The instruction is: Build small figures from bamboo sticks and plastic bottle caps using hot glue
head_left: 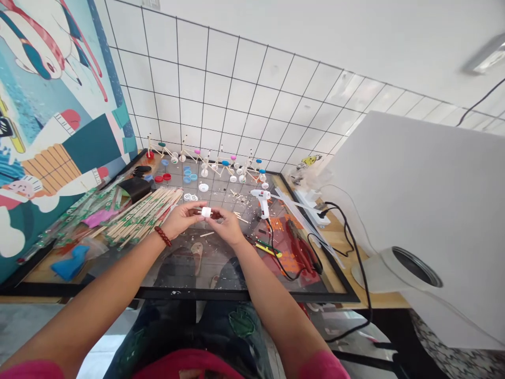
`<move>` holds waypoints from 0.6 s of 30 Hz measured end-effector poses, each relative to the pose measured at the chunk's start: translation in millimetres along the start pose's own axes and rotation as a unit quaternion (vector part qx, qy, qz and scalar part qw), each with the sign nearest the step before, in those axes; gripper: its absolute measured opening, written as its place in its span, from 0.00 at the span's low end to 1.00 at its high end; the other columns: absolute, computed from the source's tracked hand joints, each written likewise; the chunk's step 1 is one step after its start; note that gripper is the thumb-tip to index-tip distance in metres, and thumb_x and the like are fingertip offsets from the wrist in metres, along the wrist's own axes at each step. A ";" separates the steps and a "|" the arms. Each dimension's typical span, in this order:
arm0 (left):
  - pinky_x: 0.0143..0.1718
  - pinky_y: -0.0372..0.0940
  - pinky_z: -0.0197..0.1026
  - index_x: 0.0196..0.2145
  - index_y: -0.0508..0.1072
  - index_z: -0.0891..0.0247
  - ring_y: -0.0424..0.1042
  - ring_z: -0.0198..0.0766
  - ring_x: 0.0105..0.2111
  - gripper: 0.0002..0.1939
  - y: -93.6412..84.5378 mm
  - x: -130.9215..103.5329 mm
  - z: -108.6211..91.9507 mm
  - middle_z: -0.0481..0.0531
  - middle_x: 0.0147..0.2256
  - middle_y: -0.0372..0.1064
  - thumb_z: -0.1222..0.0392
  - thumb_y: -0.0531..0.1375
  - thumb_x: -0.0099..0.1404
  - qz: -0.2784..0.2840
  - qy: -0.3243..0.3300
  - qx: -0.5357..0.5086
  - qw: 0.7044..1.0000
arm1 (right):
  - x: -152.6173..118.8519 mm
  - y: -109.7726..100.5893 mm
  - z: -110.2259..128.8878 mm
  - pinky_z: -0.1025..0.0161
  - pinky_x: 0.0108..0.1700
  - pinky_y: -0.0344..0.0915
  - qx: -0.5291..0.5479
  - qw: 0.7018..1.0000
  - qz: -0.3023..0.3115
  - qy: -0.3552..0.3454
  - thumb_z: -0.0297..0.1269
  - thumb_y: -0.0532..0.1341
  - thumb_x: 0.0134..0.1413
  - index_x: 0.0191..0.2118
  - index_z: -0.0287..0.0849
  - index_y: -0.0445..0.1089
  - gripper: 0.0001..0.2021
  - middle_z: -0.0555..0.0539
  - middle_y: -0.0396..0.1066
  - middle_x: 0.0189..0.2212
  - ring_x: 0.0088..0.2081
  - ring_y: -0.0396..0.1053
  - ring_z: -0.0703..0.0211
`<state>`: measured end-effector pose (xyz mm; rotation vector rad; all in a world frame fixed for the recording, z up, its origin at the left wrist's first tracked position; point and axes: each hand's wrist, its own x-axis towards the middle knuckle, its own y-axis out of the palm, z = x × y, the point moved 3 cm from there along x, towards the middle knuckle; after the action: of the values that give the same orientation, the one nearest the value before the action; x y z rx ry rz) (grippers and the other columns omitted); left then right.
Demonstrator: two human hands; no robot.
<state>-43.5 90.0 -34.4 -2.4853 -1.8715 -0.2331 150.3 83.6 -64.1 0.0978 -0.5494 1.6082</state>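
Above the glass tabletop, a small white plastic piece, which looks like a bottle cap or two pressed together, sits between my hands. My left hand, with a beaded bracelet at its wrist, pinches it from the left. My right hand has its thumb and fingers closed on the right side. Fingers partly cover the piece. Just beyond lie white caps and a single white cap. Off to the right stands a white hot glue gun.
Bundled disposable chopsticks and a blue balloon-like item lie left. Little stick-and-cap models line the back by the wire grid. Red-handled pliers, a yellow utility knife, cables and a power strip lie right.
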 end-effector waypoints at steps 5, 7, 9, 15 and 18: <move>0.50 0.79 0.55 0.44 0.88 0.66 0.82 0.53 0.44 0.31 -1.3 -0.6 0.6 0.60 0.46 0.86 0.48 0.84 0.45 -0.007 -0.021 -0.005 1.000 | -0.7 2.0 6.3 0.58 0.52 0.77 0.011 1.000 0.000 0.001 0.31 0.75 0.54 0.52 0.46 0.82 0.19 0.45 0.85 0.46 0.40 0.79 0.56; 0.50 0.80 0.55 0.45 0.88 0.66 0.83 0.53 0.44 0.31 -1.6 -0.7 1.6 0.62 0.46 0.87 0.48 0.84 0.45 -0.015 -0.023 -0.005 1.000 | 0.0 2.3 9.1 0.58 0.53 0.77 0.013 1.000 0.006 -0.004 0.29 0.74 0.55 0.52 0.47 0.83 0.18 0.46 0.86 0.45 0.41 0.79 0.56; 0.51 0.80 0.56 0.44 0.89 0.65 0.83 0.54 0.45 0.30 -1.3 -0.4 3.2 0.62 0.46 0.87 0.48 0.84 0.46 -0.012 -0.028 -0.004 1.000 | 0.8 1.7 10.3 0.58 0.53 0.77 0.015 1.000 0.007 0.003 0.28 0.75 0.55 0.50 0.47 0.83 0.17 0.46 0.86 0.43 0.41 0.79 0.55; 0.50 0.81 0.57 0.44 0.89 0.63 0.82 0.53 0.44 0.27 0.5 0.8 7.0 0.59 0.47 0.83 0.46 0.82 0.49 0.009 -0.002 0.036 0.999 | -0.3 -1.8 10.7 0.57 0.55 0.77 -0.002 1.000 0.002 0.015 0.27 0.76 0.55 0.48 0.47 0.84 0.15 0.47 0.86 0.43 0.43 0.80 0.53; 0.48 0.82 0.56 0.43 0.90 0.62 0.82 0.53 0.44 0.26 0.9 0.3 8.6 0.58 0.46 0.83 0.46 0.81 0.49 -0.007 0.007 0.049 0.999 | -2.4 -2.1 11.7 0.58 0.54 0.77 -0.010 1.000 0.004 0.014 0.26 0.75 0.56 0.48 0.47 0.84 0.14 0.47 0.86 0.43 0.43 0.80 0.54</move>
<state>-41.7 90.9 -42.8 -2.4016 -1.8482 -0.1559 149.6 76.8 -54.1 0.0577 -0.5453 1.6082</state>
